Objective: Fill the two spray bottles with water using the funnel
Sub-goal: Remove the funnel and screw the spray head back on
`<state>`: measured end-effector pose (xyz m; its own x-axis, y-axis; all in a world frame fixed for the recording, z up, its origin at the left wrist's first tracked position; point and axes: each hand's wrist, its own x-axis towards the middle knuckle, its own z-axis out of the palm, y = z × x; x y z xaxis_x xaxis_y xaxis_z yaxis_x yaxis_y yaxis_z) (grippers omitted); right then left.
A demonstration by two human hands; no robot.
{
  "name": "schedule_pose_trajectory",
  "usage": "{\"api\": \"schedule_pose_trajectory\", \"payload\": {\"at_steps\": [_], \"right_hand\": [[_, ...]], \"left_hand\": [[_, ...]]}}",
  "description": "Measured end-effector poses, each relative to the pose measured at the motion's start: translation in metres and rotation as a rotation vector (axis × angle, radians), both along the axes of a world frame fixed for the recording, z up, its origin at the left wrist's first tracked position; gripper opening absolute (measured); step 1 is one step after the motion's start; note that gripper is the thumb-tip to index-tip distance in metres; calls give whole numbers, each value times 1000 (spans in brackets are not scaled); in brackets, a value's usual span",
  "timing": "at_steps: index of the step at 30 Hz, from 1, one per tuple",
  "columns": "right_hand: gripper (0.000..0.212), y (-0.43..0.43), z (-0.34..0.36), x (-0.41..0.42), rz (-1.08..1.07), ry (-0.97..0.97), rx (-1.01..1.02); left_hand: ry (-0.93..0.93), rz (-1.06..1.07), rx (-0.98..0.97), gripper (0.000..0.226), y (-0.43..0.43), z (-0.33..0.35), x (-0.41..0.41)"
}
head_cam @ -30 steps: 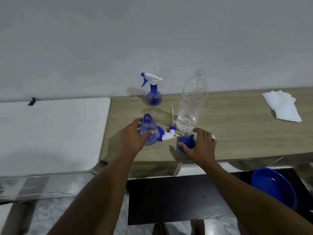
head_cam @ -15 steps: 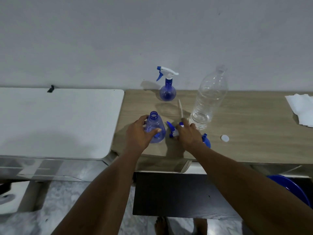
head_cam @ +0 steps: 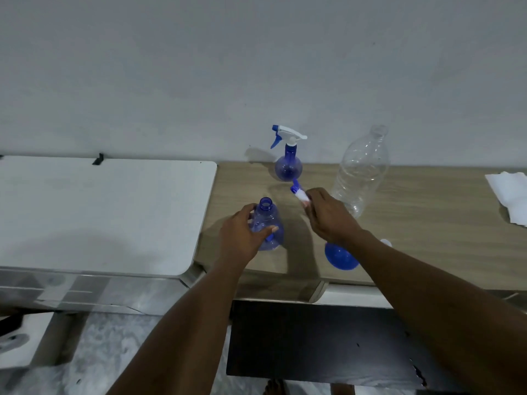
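Observation:
An open blue spray bottle without its head stands near the wooden table's front left; my left hand grips its body. My right hand holds the removed blue-and-white spray head, lifted just above the table to the bottle's right. A second blue spray bottle, its head on, stands at the back by the wall. The blue funnel lies on the table under my right wrist. A tall clear water bottle, uncapped, holds a little water at its bottom.
A white cap lies beside my right forearm. White paper tissues sit at the table's right. A white table adjoins the wooden table on the left. A dark panel lies below the table's front edge.
My right hand left the funnel, reached left to the spray head lying on the table, and has picked it up. My left hand stays on the open bottle.

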<state>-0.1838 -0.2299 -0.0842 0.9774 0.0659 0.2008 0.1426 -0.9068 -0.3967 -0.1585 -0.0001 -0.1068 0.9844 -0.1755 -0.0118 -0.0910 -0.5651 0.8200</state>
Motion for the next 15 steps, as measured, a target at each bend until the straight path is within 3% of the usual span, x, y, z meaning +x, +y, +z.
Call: {"api": "schedule_pose_trajectory", "payload": {"at_steps": [9, 15], "right_hand": [[27, 5, 119, 27, -50, -157, 43], [32, 19, 184, 31, 26, -274, 91]], "left_hand": [[29, -27, 42, 61, -13, 8, 10], [57, -18, 15, 61, -21, 9, 14]]}}
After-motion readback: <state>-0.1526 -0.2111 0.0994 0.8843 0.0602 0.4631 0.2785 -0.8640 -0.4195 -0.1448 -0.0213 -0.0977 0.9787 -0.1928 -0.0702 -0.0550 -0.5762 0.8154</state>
